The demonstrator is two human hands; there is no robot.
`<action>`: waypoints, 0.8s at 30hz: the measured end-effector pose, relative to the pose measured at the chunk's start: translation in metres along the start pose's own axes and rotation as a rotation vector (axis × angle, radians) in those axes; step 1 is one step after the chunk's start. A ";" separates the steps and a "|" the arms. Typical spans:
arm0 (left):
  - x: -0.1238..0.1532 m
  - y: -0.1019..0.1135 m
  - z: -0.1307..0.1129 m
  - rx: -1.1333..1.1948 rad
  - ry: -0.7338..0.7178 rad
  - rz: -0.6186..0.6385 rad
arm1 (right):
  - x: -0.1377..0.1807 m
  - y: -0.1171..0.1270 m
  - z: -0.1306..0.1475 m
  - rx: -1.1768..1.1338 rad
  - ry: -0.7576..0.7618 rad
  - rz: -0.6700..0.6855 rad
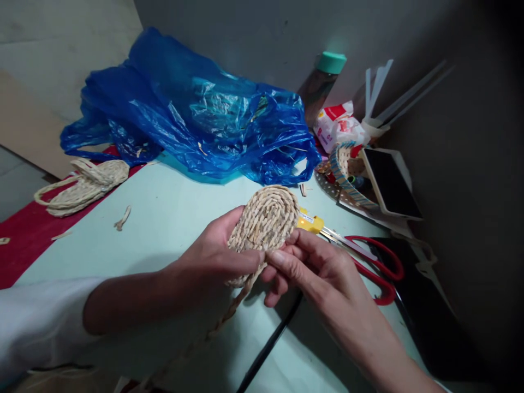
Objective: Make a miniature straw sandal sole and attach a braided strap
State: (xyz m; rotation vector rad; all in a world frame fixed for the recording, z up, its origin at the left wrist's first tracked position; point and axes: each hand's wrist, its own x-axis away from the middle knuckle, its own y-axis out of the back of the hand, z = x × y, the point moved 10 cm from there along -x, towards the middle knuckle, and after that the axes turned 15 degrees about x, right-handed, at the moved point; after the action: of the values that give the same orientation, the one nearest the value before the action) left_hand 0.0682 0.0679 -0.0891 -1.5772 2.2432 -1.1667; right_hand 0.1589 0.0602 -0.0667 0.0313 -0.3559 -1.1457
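Braided straw oval [266, 218], held low at centre above the pale green counter [164, 218], tilted up on edge between both hands. Looks light, dry and springy; probably stiff across the coil yet bendable along the plait, with a rough surface unlikely to slip. Loose braid tail [229, 314] hanging from its lower edge toward 7 o'clock, limp and likely to snag. Left hand [216, 256] wrapped around the 8 o'clock edge, fingers closed on the coil, thumb over the front. Right hand [311, 267] at 5 o'clock, fingers [282, 262] narrowed to a pinch on the rim where the tail leaves. Best taken by the rim, pinched flat rather than squeezed, since coils could separate. Red scissors [376, 273] at 3 o'clock, blue plastic bag [196, 114] at 11 o'clock, another straw bundle [82, 185] at 9 o'clock.
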 end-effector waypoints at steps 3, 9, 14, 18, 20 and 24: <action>-0.001 0.005 -0.003 0.002 -0.035 0.017 | 0.000 0.001 0.002 0.067 0.026 0.028; -0.001 0.009 -0.012 0.010 -0.107 -0.011 | 0.006 0.041 0.009 0.294 0.082 -0.358; -0.003 0.007 -0.022 0.071 -0.128 0.012 | 0.006 0.043 0.005 0.190 0.106 -0.372; -0.003 0.010 -0.025 0.086 -0.103 -0.027 | 0.003 0.044 -0.004 0.064 0.124 -0.351; -0.003 0.011 -0.026 0.095 -0.094 -0.045 | 0.001 0.048 -0.006 -0.019 0.136 -0.357; -0.004 0.015 -0.027 0.114 -0.086 -0.086 | 0.001 0.061 -0.004 -0.114 0.158 -0.408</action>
State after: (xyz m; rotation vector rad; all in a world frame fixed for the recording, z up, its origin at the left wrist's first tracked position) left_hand 0.0441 0.0869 -0.0820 -1.6609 2.0369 -1.2006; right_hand 0.2142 0.0846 -0.0578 0.0971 -0.1451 -1.5548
